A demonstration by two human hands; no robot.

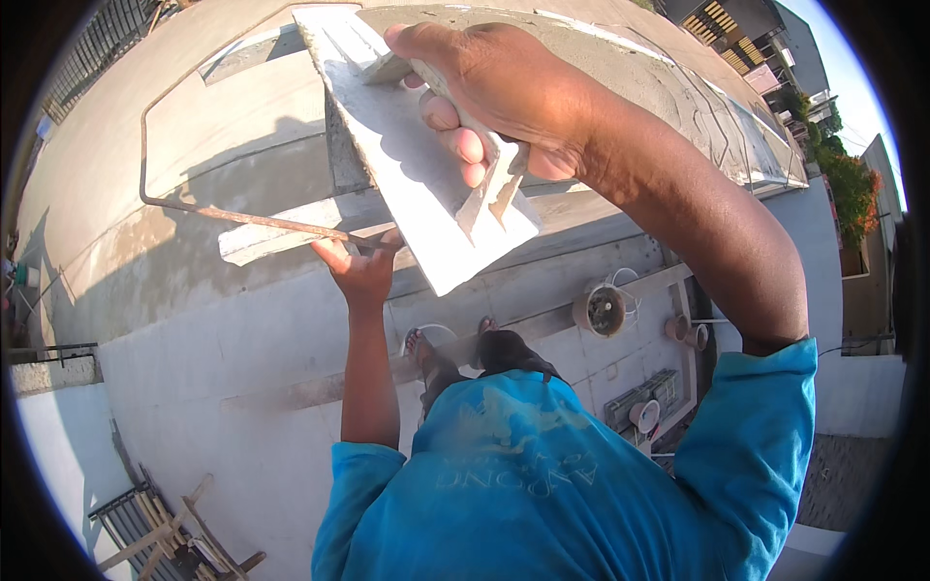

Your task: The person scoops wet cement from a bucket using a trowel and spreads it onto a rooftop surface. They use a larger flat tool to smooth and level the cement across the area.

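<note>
My right hand point(494, 87) is wrapped round the handle of a white plastering float point(426, 194), smeared with dried mortar. The float is tilted close in front of the wall and hides part of what lies behind it. Lower and to the left, my left hand point(360, 271) is closed at the end of a thin, rusty bent metal rod point(242, 219). This rod runs left, then turns up and away across the wall. Next to the left hand lies a long white-smeared board point(281, 232). Grey wet-looking mortar point(601, 63) spreads over the surface beyond my right hand.
A plank point(310, 389) runs crosswise by my feet. A bucket of mortar point(606, 310) stands at the right, with smaller pots point(686, 332) beyond it. Scrap timber point(174, 533) is piled at the lower left. Thin rods point(712, 116) lie over the surface at upper right.
</note>
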